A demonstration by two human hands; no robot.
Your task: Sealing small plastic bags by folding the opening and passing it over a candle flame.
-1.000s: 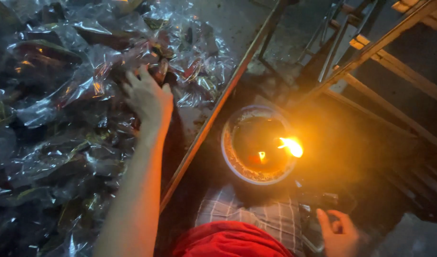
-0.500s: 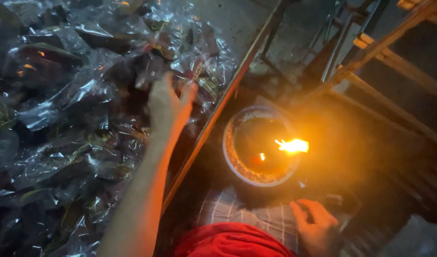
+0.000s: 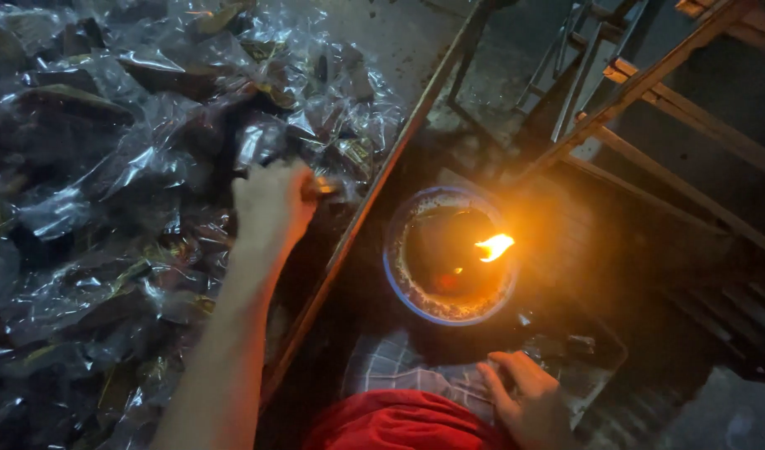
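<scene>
My left hand [image 3: 270, 204] reaches into a big heap of clear plastic packets [image 3: 107, 208] with dark contents. Its fingers are curled around one packet [image 3: 266, 142] at the heap's right edge. My right hand [image 3: 524, 400] is low, by my lap, over a checked cloth [image 3: 399, 371]. Its fingers are bent on the edge of a glossy clear packet [image 3: 578, 350] lying beside the bowl. A blue-rimmed bowl [image 3: 399, 279] sits between my hands, with a small orange flame [image 3: 495, 246] burning inside it.
A slanted wooden bar [image 3: 374, 187] separates the heap from the bowl. Wooden slats and a frame [image 3: 649, 142] stand at the right, over dim grey floor [image 3: 416, 42]. Red fabric [image 3: 399, 425] lies at the bottom centre. The light is poor away from the flame.
My left hand has moved up and right across the heap and closed on a packet. My right hand has shifted left, toward the checked cloth.
</scene>
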